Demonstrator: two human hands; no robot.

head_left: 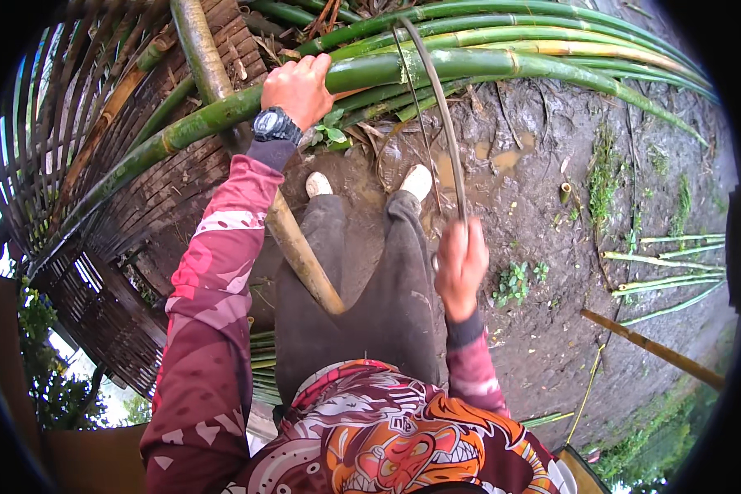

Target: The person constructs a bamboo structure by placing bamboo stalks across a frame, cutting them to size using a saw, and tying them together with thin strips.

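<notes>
A thick green bamboo pole stretches across in front of me, from the slatted structure at left to the far right. My left hand, with a dark watch on its wrist, is closed over the pole. My right hand grips the near end of a bow saw with a curved grey frame. Its thin blade crosses the green pole just right of my left hand, where pale marks show on the bamboo. How deep the blade sits cannot be made out. The saw's far end reaches beyond the pole.
More green bamboo poles lie behind the one I hold. A yellowish-brown pole slants beneath it toward my legs. Slatted bamboo stands at left. Muddy ground has cut green lengths and a brown stick at right.
</notes>
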